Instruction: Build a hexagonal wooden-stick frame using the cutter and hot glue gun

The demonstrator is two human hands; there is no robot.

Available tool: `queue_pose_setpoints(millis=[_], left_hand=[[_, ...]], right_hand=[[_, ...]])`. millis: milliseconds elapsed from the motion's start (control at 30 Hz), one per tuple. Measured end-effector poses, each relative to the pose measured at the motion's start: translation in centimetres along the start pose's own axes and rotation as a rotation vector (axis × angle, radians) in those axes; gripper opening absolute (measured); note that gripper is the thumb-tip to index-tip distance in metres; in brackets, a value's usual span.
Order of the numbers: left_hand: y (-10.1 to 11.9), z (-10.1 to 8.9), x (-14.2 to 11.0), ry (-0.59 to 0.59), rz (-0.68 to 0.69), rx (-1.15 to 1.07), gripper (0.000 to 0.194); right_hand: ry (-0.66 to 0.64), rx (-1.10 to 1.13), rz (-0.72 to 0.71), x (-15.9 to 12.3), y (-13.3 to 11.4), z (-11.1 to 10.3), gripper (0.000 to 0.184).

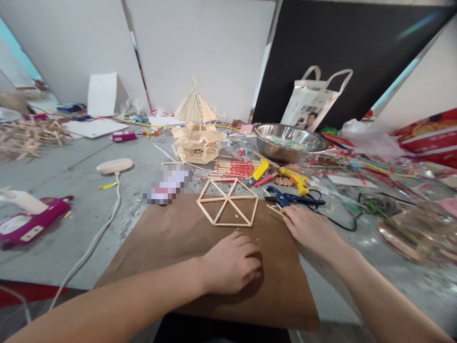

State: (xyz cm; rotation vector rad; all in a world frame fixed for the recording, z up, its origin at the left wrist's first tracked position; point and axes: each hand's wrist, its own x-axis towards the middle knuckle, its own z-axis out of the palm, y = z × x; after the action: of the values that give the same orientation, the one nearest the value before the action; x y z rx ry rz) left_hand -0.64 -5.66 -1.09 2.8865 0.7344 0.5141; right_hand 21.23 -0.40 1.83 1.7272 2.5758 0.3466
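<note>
A flat hexagon frame of thin wooden sticks [228, 197], with spokes meeting near its middle, lies at the far edge of a brown sheet [160, 243]. Just in front of it, my left hand [232, 262] rests on the sheet with curled fingers; whether anything is inside them is hidden. My right hand [314, 233] is at the sheet's right edge, its fingertips closed on the end of a thin wooden stick [274, 209]. Close beyond those fingers lie dark blue pliers [291, 197]. A pagoda-like wooden stick model [197, 126] stands upright farther back.
Red-tipped sticks [235, 169], a yellow cutter [259, 172] and a yellow tool [296, 178] lie beyond the hexagon. Behind them is a steel bowl [291, 143]. A white cable [103, 233] crosses the left side. Plastic wrapping [417, 233] clutters the right.
</note>
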Motion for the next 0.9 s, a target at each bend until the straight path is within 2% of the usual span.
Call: queue_pose_setpoints(millis=[100, 233, 300, 467, 667, 800, 900], left_hand=[[-2.2, -1.8, 0.1, 0.189, -0.109, 0.019, 0.021], [-5.7, -3.6, -0.4, 0.536, -0.351, -0.031, 0.015], [-6.9, -3.7, -1.0, 0.61, -0.437, -0.062, 0.015], [-8.2, -3.4, -2.3, 0.578, -0.489, -0.112, 0.015], [-9.0, -3.8, -2.7, 0.561, -0.544, -0.091, 0.018], [-8.9, -3.8, -3.0, 0.377, -0.601, -0.001, 0.037], [-8.1, -3.6, -2.7, 0.193, -0.46, -0.005, 0.037]], right_hand=[[0.064, 0.222, -0.092, 1.0, -1.0, -0.5, 0.022], [0.119, 0.409, -0.189, 2.3, -3.3, -0.8, 0.022], [0.156, 0.471, -0.214, 2.7, -4.5, -0.5, 0.021], [0.201, 0.565, -0.236, 2.7, -6.5, 1.0, 0.019], [0.258, 0.584, -0.301, 2.5, -7.1, 2.0, 0.016], [0.262, 0.616, -0.358, 2.8, -7.2, 2.3, 0.014], [0.249, 0.625, -0.371, 3.0, -7.2, 2.5, 0.013]])
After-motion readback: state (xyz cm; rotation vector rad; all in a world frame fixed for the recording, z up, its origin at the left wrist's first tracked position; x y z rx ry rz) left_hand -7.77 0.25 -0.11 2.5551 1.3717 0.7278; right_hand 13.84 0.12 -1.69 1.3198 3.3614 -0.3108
